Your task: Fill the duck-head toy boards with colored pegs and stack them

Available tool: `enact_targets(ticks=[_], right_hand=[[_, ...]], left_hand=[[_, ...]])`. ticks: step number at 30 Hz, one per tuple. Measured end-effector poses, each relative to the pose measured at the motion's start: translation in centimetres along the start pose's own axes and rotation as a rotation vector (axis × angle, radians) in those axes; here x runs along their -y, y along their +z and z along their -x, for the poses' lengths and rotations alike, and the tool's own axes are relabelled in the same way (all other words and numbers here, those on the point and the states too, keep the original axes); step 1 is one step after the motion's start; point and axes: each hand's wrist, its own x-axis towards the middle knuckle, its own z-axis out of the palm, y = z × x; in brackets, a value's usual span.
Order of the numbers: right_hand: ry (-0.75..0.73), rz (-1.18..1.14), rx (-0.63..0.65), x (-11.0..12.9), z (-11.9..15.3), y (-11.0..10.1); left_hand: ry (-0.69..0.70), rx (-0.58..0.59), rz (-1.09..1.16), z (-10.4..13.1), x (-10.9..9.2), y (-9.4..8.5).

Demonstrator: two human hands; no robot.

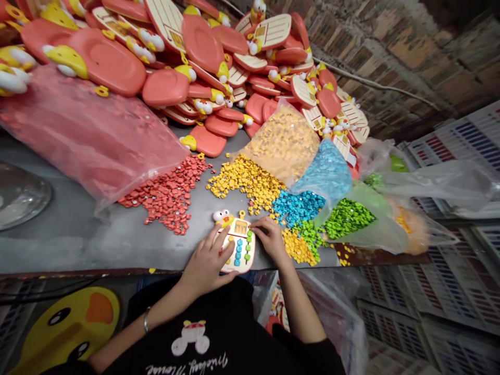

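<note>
Tabletop (97,247): we see grey stretching from its near edge back under a long heap.
Heap of red boards (203,44): we find duck-headed boards stacked along the far edge, some showing cream backs.
Pink bag (105,140): lies toward the far left corner, its mouth facing the near edge.
Yellow bag (287,138): sits against the heap, the blue bag (326,169) just beside it on the right.
Loose pieces (172,198): we see red, yellow, blue and green spills before the bags.
Left hand (207,260): our grip is spread across the duck board's left side, thumb by its lower rim.
Right hand (271,240): fingertips drawn close at its upper right; we cannot tell whether they pinch anything.
Duck board (244,255): lies at the near edge, midway along.
Bead columns (238,251): we see blue beside green on its face.
</note>
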Motion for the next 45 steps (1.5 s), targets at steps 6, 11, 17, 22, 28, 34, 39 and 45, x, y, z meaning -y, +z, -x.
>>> enact_targets(ticks=[6,11,17,22,28,34,39,45], right_hand=[[0.018,-0.101,-0.066,-0.8,0.3,0.5],[0.051,-0.134,-0.068,-1.3,0.2,0.6],[0.046,-0.121,-0.078,-1.5,0.4,0.7],[0.025,-0.136,-0.053,-1.5,0.3,0.8],[0.057,-0.157,0.073,-1.2,-0.7,0.0],[0.217,-0.201,0.381,-1.1,-3.6,-1.3],[0.336,-0.183,0.635,-1.0,-6.8,-1.7],[0.37,0.07,0.746,-0.2,-8.6,-1.0]], left_hand=[[-0.003,-0.022,0.002,-0.1,-0.1,0.1],[-0.019,-0.018,0.001,-0.2,-0.2,0.1],[-0.011,-0.025,0.008,-0.2,-0.1,0.0],[-0.009,-0.03,0.003,-0.2,-0.1,-0.1],[0.007,-0.039,-0.002,-0.1,-0.1,0.0],[0.014,-0.037,0.008,-0.1,0.0,0.0],[0.01,-0.047,0.016,-0.2,0.0,0.1],[-0.014,-0.065,0.031,-0.3,-0.1,0.5]])
